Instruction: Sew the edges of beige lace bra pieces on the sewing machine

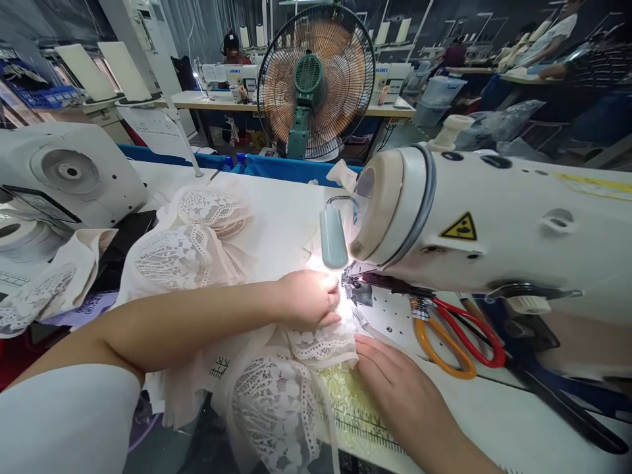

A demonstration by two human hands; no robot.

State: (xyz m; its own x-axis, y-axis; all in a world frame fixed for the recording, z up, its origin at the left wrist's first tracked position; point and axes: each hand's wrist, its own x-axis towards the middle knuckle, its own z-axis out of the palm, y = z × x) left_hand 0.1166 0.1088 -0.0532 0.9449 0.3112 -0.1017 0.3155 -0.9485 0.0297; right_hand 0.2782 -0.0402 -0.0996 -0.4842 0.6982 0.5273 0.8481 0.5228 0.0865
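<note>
My left hand is closed, its curled fingers pinching white lace fabric beside the sewing machine's presser foot. My right hand lies low beside the machine bed, fingers together at the right edge of the same fabric; its thumb is hidden. Toward me hangs a padded lace bra cup, which looks joined to this piece. More lace cups are heaped left of my forearm. A small lamp lights the stitching spot, and the sewing machine fills the right side.
Orange-handled scissors and red-handled scissors lie right of the needle area. Yellow patterned material with a printed ruler covers the front table edge. A large fan stands beyond the table. Another white machine is at left; people sit farther back.
</note>
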